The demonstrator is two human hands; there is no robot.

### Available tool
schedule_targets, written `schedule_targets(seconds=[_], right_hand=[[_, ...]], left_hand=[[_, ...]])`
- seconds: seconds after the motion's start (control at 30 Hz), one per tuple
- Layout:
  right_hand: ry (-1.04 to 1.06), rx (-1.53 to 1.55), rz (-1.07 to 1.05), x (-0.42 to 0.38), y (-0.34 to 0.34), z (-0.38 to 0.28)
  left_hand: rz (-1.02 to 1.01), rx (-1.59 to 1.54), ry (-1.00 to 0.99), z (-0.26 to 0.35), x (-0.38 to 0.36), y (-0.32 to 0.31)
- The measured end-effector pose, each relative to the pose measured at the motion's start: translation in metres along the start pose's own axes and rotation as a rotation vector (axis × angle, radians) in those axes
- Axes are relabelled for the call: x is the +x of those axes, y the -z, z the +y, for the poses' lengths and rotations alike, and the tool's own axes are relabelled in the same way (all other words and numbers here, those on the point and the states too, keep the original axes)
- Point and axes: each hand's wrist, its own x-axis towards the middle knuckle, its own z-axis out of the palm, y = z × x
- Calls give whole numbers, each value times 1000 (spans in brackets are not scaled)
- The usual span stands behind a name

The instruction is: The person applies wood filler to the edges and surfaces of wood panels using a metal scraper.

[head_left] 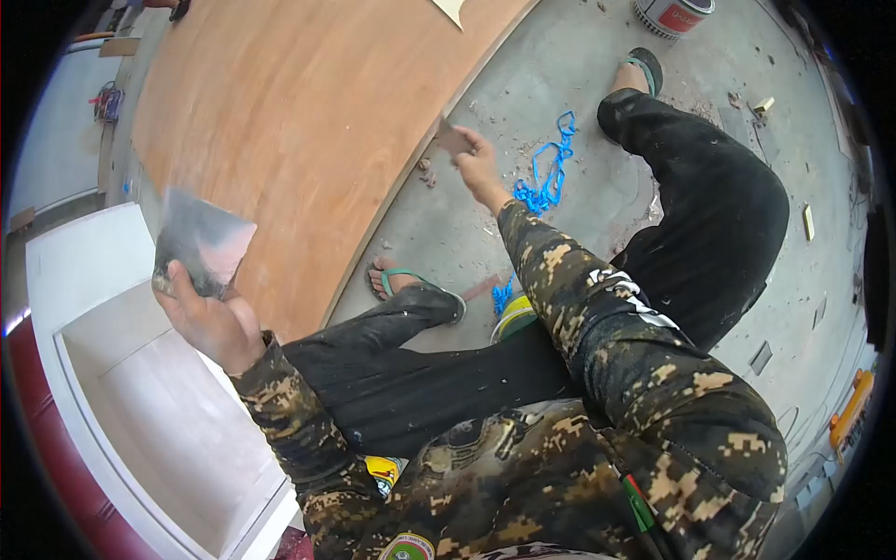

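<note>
My left hand [210, 322] is closed around the lower edge of a flat, squarish plate [191, 224], grey and smudged, with a patch of pinkish paste [224, 257] on its face. It is held up over the left side of a large wooden panel [289, 121]. Out to the right, my right hand [478, 163] pinches a small, thin, grey-brown scraper blade [454, 140]. The blade overlaps the panel's right edge in this view.
A white open box-like cabinet [140, 345] stands at left. Blue plastic strapping [551, 173] lies on the dusty concrete floor [597, 168]. A paint can [674, 14] stands at top right, and a yellow-rimmed bucket [513, 322] is beside my leg. Wood scraps [808, 222] and an orange tool [851, 411] lie right.
</note>
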Motion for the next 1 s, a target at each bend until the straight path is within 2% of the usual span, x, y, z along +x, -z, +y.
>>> schedule_targets(seconds=[0.07,0.2,0.27,0.3,0.37,0.5,0.57,0.67,0.7,0.77,0.8,0.83,0.9,1.0], right_hand=[[43,-139,144,12,7,-4],[-96,-265,165,25,10,-4],[98,-197,246,36,4,20],[93,-196,248,38,2,25],[311,-425,314,41,-1,28],[358,-488,403,45,-16,36],[463,-511,417,53,-26,42],[497,-479,490,37,-59,45],[491,-481,492,27,-58,44],[556,-464,263,9,-51,51],[464,-452,210,1,-44,55],[464,-452,211,2,-36,49],[270,-291,354,8,-22,31],[221,-231,365,42,0,27]], left_hand=[[15,-52,86,2,2,-1],[12,-152,186,0,6,-3],[49,-150,188,-1,5,-2],[48,-146,191,-1,6,-1],[51,-157,230,-5,7,1],[56,-135,240,0,5,2],[82,-158,246,-4,5,0],[48,-158,263,-6,7,4],[47,-154,268,-5,7,3],[26,-154,289,-6,9,1],[22,-155,291,-7,10,0],[27,-155,296,-7,10,0],[35,-153,300,-6,9,1],[33,-177,291,-5,9,3]])
